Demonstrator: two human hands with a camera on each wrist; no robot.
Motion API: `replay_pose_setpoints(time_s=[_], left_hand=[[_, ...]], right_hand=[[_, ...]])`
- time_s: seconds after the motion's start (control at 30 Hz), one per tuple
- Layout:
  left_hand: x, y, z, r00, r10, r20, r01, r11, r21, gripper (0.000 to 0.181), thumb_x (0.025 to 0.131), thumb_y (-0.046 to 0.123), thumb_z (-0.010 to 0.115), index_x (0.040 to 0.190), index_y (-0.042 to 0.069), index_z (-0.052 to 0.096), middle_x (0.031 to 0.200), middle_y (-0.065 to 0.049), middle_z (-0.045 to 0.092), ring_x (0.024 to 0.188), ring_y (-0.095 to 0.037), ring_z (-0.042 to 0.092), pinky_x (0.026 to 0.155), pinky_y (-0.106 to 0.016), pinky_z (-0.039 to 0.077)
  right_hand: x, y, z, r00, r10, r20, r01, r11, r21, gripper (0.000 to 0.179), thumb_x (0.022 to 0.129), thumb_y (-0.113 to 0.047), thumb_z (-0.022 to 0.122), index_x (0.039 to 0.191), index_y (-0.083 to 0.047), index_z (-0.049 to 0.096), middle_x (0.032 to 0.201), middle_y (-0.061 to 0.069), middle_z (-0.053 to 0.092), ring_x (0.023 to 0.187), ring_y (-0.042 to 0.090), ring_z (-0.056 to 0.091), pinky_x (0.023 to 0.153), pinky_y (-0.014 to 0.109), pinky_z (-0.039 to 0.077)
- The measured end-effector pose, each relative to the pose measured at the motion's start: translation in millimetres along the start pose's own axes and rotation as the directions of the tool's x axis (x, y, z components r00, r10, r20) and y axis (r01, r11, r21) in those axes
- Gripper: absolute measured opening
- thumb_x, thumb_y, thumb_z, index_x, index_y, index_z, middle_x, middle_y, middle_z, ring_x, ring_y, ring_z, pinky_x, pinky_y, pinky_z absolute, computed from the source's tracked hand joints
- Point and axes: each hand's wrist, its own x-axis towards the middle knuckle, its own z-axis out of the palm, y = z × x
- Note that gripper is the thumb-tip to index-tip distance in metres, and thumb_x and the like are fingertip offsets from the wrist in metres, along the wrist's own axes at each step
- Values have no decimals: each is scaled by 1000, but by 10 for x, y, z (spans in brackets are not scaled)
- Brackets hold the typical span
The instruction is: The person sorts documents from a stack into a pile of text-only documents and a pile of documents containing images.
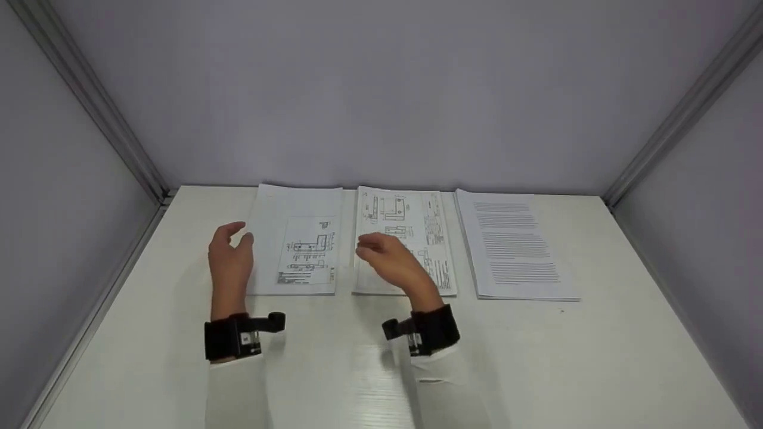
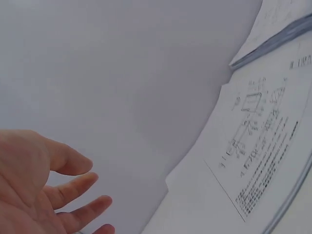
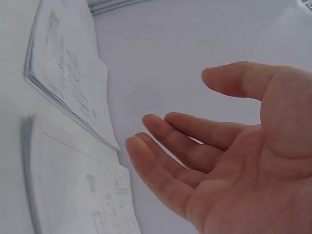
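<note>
Left hand (image 1: 231, 262) released, beside left paper stack (image 1: 298, 232); right hand (image 1: 394, 263) likewise empty, over middle stack (image 1: 412, 231). Both stacks, plus right stack (image 1: 516, 247), line the tabletop's (image 1: 334, 363) far edge. Risk: sheets, if unbound, could fan out under uneven pressure.

The left paper stack (image 1: 295, 241) is being seen flat, mostly blank, with line drawings being shown lower right; just beside it, the drawing-covered middle paper stack (image 1: 417, 223) is being partly blocked, its lower left perhaps printed too.
</note>
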Motion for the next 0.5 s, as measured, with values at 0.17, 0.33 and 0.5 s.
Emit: replay_pose_setpoints(time_s=[0.17,0.33,0.5], left_hand=[[-103,181,284,997,78,-23,-80,990,-116,45,106,15,51,150,9,51,156,-9,49,149,-25,36,123,-44,28],[-215,307,640,988,126,92,-111,982,-150,53,107,20,52,158,12,42,161,-6,43,152,-22,34,124,-43,26],[-356,318,1011,958,135,252,-105,986,-126,60,106,25,51,163,11,34,165,-9,37,154,-27,31,124,-47,26]], right_hand=[[-94,161,-443,987,9,-158,-5,1000,24,47,107,-27,57,147,-4,56,141,10,63,135,27,55,116,47,40],[-144,465,-848,918,129,-375,-108,991,77,45,107,-22,55,146,-1,56,142,16,61,135,30,53,115,46,40],[-179,762,-1070,853,208,-478,-185,978,95,47,106,-19,53,145,6,54,144,24,58,136,34,53,115,46,40]])
